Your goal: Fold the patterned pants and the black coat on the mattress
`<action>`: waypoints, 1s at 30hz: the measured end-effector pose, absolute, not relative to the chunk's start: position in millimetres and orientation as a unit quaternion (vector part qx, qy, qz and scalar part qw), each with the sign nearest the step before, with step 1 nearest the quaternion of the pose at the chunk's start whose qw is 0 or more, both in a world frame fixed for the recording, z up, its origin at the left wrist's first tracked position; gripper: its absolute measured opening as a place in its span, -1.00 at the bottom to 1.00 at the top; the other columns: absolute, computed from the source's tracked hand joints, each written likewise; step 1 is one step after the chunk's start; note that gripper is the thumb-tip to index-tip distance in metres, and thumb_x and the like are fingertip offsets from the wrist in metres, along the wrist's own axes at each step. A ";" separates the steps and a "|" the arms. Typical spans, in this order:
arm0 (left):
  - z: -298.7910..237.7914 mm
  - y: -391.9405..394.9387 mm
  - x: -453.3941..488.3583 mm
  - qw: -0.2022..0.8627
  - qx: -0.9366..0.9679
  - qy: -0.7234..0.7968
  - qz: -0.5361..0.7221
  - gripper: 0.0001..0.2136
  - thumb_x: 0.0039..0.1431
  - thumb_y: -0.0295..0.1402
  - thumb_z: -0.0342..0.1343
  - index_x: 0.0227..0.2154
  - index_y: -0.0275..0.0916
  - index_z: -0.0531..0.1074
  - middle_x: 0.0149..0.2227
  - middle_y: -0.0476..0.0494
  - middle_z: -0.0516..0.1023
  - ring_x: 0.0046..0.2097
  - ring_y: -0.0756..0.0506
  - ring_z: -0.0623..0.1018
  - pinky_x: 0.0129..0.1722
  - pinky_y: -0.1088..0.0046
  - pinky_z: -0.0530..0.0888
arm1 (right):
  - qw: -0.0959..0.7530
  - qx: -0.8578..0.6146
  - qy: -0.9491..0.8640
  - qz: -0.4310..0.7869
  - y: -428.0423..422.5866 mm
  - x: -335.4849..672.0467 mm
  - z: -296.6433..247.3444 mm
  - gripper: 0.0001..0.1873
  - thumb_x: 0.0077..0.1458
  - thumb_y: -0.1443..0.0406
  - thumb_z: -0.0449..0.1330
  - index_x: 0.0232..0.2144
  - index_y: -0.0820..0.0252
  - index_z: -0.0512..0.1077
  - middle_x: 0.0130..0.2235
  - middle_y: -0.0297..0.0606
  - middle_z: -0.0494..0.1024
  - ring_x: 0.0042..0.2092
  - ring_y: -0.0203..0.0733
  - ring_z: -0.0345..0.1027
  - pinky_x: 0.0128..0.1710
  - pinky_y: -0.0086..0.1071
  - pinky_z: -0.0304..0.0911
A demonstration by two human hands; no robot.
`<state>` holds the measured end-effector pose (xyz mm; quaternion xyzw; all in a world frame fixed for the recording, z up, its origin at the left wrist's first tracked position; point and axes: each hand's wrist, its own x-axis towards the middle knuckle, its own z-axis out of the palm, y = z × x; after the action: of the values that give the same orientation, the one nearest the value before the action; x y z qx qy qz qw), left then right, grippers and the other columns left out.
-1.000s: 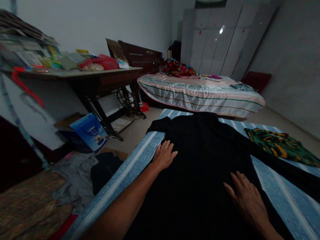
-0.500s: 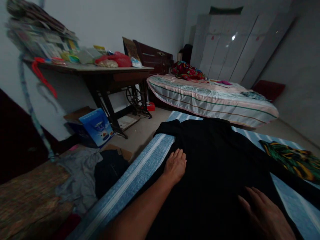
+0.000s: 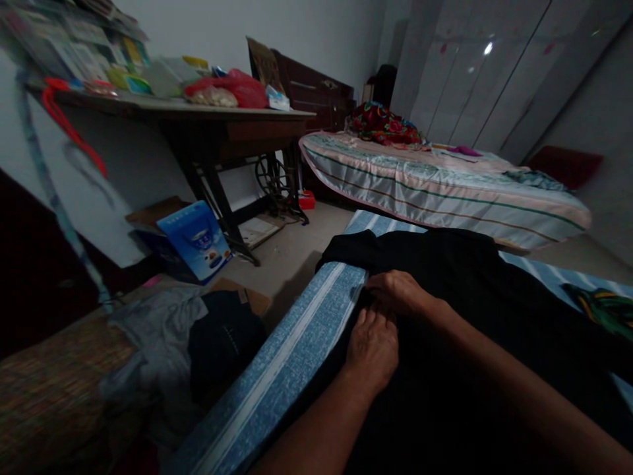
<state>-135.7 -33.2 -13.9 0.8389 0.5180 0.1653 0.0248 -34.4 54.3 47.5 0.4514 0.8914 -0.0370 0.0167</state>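
A black long-sleeved shirt [image 3: 445, 382] lies spread over a surface with a blue-and-white striped cover [image 3: 297, 336]. My left hand [image 3: 373, 343] rests flat on the shirt near its left edge, fingers stretched forward. Just beyond those fingertips, my right hand [image 3: 398, 291] reaches across with curled fingers closed on the cloth where the sleeve meets the side. The near-left sleeve [image 3: 346, 247] hangs over the cover's edge. Dark cloth and dim light hide the fine folds under both hands.
A dark green and yellow patterned cloth [image 3: 606, 310] lies at the right. Grey clothing [image 3: 158, 330] and dark jeans [image 3: 225, 340] are piled at the left beside a blue box [image 3: 195, 244]. Behind stand a sewing-machine table [image 3: 198, 112] and a bed [image 3: 445, 188].
My right hand has moved from the shirt's lower right across to its left edge, beside my left hand, and closed on the cloth. The view has shifted slightly.
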 end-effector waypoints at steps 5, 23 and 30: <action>-12.8 -32.4 -136.1 0.038 0.838 0.519 0.166 -0.63 0.24 -0.45 -0.16 0.07 -0.40 0.29 0.10 -0.36 0.36 0.20 -0.26 0.26 0.18 0.11 0.23 | 0.123 0.425 0.897 0.017 66.9 -50.9 52.1 -0.70 0.09 0.37 0.05 -0.15 0.13 0.46 -0.27 -0.19 0.58 -0.23 -0.15 0.46 -0.33 -0.44 0.25; 0.0 -18.0 -160.7 0.035 0.835 0.534 0.129 -0.61 0.25 -0.30 -0.12 0.11 -0.32 0.24 0.20 -0.28 0.25 0.25 -0.21 0.16 0.22 0.18 0.09 | -0.044 0.519 0.853 -0.037 61.1 -29.0 54.0 -0.66 0.23 0.28 -0.07 0.02 0.12 0.30 -0.02 -0.25 0.47 -0.03 -0.19 0.36 -0.14 -0.42 0.21; 4.5 -13.7 -174.7 0.016 0.828 0.553 0.088 -0.61 0.29 -0.31 -0.22 0.13 -0.26 0.23 0.24 -0.21 0.19 0.27 -0.18 0.14 0.22 0.10 0.06 | -0.065 0.593 0.801 -0.045 17.4 -8.3 40.9 -0.67 0.23 0.21 -0.07 -0.06 0.21 0.35 0.00 -0.11 0.43 0.01 -0.11 0.30 -0.06 -0.31 0.19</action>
<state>-174.7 -13.7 4.5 0.8284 0.5529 0.0881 0.0163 -8.3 17.4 40.9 0.5929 0.8014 -0.0449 -0.0655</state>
